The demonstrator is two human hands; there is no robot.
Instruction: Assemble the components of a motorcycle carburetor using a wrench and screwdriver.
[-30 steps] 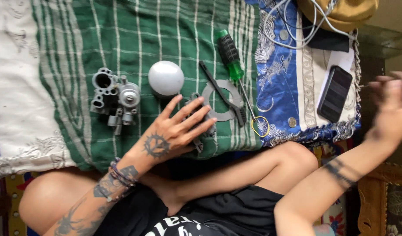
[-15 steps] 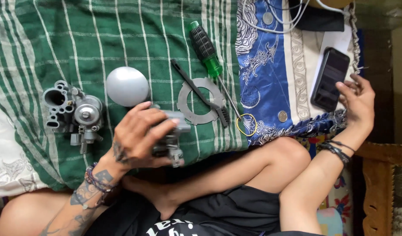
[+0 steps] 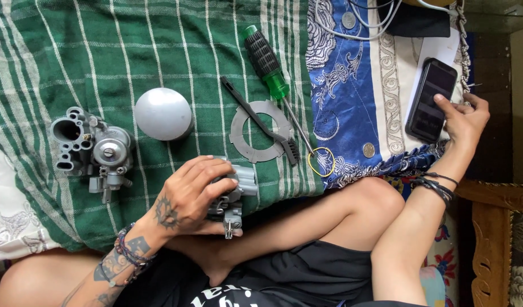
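Left hand (image 3: 190, 196) is curled over a grey metal carburetor part (image 3: 236, 196) at the near edge of the green checked cloth (image 3: 159, 51), fingers wrapped around it. Right hand (image 3: 463, 116) lies loosely open, one fingertip on the dark smartphone (image 3: 430, 99); its screen looks blank, though glare makes that unsure.

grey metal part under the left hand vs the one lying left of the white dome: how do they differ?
The left hand grips one grey metal part at the cloth's near edge; the other grey metal part lies untouched beside the white dome. The held part is mostly hidden by fingers; the loose one shows fully, with open round ports and a slotted cap. Both are grey cast metal on the green striped cloth.
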